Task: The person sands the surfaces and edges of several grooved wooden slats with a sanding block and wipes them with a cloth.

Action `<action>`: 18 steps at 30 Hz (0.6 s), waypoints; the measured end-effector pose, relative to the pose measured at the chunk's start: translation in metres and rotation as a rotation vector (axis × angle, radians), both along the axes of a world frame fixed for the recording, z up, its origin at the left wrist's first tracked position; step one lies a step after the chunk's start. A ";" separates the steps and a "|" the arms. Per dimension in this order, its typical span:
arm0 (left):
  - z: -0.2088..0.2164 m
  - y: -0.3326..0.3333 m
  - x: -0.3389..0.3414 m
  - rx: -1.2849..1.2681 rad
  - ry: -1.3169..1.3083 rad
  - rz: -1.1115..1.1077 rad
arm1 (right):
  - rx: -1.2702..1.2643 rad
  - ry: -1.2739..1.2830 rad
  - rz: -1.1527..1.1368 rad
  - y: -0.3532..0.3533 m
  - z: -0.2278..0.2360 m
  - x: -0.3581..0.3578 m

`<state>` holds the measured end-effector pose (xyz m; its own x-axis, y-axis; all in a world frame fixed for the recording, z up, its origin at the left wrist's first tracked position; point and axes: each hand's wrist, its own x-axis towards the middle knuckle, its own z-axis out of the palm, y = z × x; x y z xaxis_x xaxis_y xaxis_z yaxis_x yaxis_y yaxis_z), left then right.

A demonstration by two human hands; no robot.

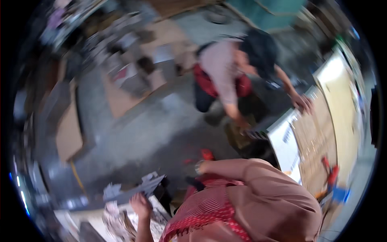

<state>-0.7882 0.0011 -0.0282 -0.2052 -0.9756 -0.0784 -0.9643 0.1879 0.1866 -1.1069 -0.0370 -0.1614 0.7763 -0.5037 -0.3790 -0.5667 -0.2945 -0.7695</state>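
Left hand (pixel 141 205): at seven o'clock, just beside the grey pieces; its fingers look bent, but blur hides whether they pinch anything, so I cannot tell.
Right hand: towards six o'clock, past a wristband (pixel 198 167), too hidden and blurred to make out; I cannot tell whether it is spread or gripping.
Grey pieces (pixel 149 183): at seven o'clock, thin and jagged, near the counter's far edge.
Counter (pixel 64 220): pale, from seven to eight o'clock, with crumpled patterned sheets (pixel 115 220) near the left hand.
Red object (pixel 207 154): just below centre towards six o'clock, on the floor (pixel 121 137).
Co-worker (pixel 219 64): bent low at one o'clock; one hand touches the edge of a cardboard panel (pixel 316 133) at three o'clock, the other reaches down near a brown box (pixel 238 136).
Red-handled tool (pixel 332 175): at four o'clock, near a blue item (pixel 342 195).
Cardboard sheet (pixel 69 133): upright at nine o'clock.
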 end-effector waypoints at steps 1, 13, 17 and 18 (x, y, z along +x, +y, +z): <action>0.002 -0.016 -0.021 -0.034 0.029 -0.035 | -0.053 0.009 0.019 0.030 -0.079 -0.024; 0.025 -0.024 -0.036 -0.043 0.087 0.010 | -0.014 0.228 -0.313 -0.052 -0.018 -0.107; 0.016 -0.023 -0.033 -0.032 0.095 0.019 | -0.018 0.290 -0.239 -0.115 0.028 -0.064; 0.018 -0.026 -0.036 -0.049 0.110 0.017 | -0.021 0.282 -0.239 -0.126 0.026 -0.060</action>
<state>-0.8241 -0.0254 -0.0105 -0.1938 -0.9810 -0.0084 -0.9415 0.1836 0.2826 -1.1673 -0.1625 -0.1352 0.5022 -0.6681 -0.5491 -0.8104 -0.1419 -0.5685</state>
